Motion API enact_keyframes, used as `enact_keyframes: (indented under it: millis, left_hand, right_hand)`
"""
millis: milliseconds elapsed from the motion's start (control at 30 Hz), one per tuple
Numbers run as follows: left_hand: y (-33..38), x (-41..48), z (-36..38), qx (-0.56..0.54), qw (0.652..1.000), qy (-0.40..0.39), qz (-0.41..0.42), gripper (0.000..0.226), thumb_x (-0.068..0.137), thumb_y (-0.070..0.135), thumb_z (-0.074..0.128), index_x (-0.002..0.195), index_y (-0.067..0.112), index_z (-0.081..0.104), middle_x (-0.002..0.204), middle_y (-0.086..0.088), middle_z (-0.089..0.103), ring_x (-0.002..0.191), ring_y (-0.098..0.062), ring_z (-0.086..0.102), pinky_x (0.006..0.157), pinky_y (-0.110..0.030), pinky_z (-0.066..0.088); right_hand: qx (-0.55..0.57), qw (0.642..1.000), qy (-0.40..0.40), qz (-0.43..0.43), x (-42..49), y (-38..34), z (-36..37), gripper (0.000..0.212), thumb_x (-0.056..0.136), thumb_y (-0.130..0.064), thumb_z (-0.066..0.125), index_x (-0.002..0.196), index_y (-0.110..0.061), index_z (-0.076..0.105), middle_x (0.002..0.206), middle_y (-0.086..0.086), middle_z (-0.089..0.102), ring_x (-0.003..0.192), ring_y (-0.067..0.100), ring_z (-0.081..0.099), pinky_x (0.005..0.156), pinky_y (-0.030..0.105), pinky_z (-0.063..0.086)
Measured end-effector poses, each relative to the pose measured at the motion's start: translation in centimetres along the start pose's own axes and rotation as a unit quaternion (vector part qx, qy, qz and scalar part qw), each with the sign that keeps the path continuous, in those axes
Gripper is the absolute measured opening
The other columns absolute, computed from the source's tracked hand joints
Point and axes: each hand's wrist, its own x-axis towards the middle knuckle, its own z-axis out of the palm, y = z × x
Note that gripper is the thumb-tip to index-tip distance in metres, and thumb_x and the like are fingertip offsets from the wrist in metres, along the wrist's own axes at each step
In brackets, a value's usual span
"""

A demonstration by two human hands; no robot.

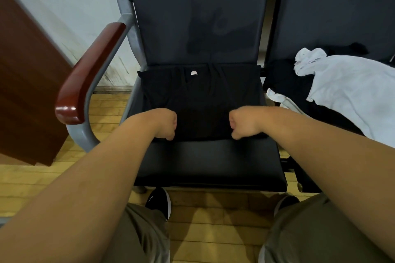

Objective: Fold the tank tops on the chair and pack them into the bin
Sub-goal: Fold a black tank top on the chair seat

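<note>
**Both hands grip the near edge of a black tank top on the chair seat**

A black tank top [198,96] lies spread flat on the seat of a dark chair [209,160]. Its near edge runs between the two hands, and the rest stretches away beyond the fingers toward the chair back. A small pale label [194,73] shows at the far end of the cloth, straight ahead of the gap between the hands.

The left hand [165,123] sits on the near left part of the top, with its fingers [172,133] curled tight into the palm. The right hand [243,123] mirrors it on the near right part, knuckles facing the left hand. The fingertips are tucked under and hidden, so the grip itself cannot be seen. Each hand appears to be pinching the hem of the top rather than resting on it. The two hands are level with each other and apart, with bare black cloth between them.

On the near side of the fingers, the front of the seat is uncovered. To the right of the right hand's fingers, on the neighbouring seat, a white top [352,92] lies crumpled over a black garment [286,79]. To the left of the left hand's fingers stands the chair's reddish wooden armrest [89,70]. Below the arms, the person's shoe [159,200] rests on the yellow floor [213,230].
</note>
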Motion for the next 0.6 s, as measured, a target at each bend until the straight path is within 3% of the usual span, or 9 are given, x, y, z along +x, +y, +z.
enact_keyframes:
  millis: [133,233,333,433,533,600]
  left_hand:
    - [-1.2,-0.2,1.4,0.062,0.996,-0.008,-0.065,0.039,0.088,0.011,0.072,0.126,0.011,0.061,0.115,-0.008,0.063,0.107,-0.03,0.066,0.095,-0.044,0.058]
    - [-1.4,-0.6,2.3,0.07,0.994,0.026,-0.08,0.032,0.094,0.011,0.063,0.126,0.013,0.061,0.119,-0.008,0.062,0.107,-0.031,0.065,0.088,-0.042,0.057]
    - [-1.6,-1.0,2.6,0.067,0.994,0.043,-0.07,0.024,0.097,0.01,0.058,0.12,0.014,0.063,0.111,-0.005,0.061,0.103,-0.029,0.064,0.087,-0.042,0.056]
    - [-2.1,-1.6,2.6,0.067,0.996,0.002,-0.065,0.022,0.094,0.009,0.059,0.115,0.012,0.067,0.108,-0.007,0.065,0.099,-0.028,0.067,0.092,-0.042,0.059]
    - [-2.6,-2.8,2.5,0.066,0.994,-0.055,-0.064,0.023,0.088,0.005,0.061,0.107,0.009,0.073,0.1,-0.008,0.071,0.087,-0.026,0.069,0.079,-0.036,0.059]
    - [-2.7,-3.7,2.5,0.061,0.989,-0.117,-0.064,0.028,0.092,0.002,0.061,0.116,0.009,0.073,0.1,-0.007,0.074,0.083,-0.02,0.07,0.072,-0.031,0.056]
  right_hand:
    - [-0.051,0.999,0.015,0.001,-0.1,0.3,1.7,0.041,0.091,-0.02,0.07,0.127,-0.015,0.052,0.116,0.003,0.052,0.1,0.025,0.061,0.084,0.04,0.057]
    - [-0.073,0.995,0.072,-0.011,-0.1,0.1,3.0,0.034,0.095,-0.011,0.062,0.127,-0.015,0.051,0.108,0.002,0.045,0.096,0.027,0.055,0.082,0.04,0.052]
    - [-0.077,0.994,0.076,-0.012,-0.3,0.1,3.7,0.026,0.097,-0.009,0.058,0.121,-0.015,0.052,0.108,0.003,0.046,0.096,0.027,0.054,0.086,0.041,0.054]
    - [-0.053,0.997,0.047,-0.015,-1.1,-0.1,3.5,0.017,0.097,-0.009,0.054,0.111,-0.017,0.055,0.113,0.006,0.058,0.099,0.026,0.061,0.092,0.041,0.057]
    - [-0.051,0.998,-0.021,-0.011,-2.0,-0.3,3.3,0.023,0.098,-0.01,0.053,0.119,-0.01,0.064,0.116,0.01,0.066,0.106,0.031,0.065,0.089,0.037,0.055]
    - [-0.04,0.997,-0.072,-0.002,-2.3,-0.3,3.4,0.027,0.096,-0.012,0.056,0.12,-0.011,0.069,0.117,0.013,0.07,0.106,0.033,0.068,0.09,0.039,0.058]
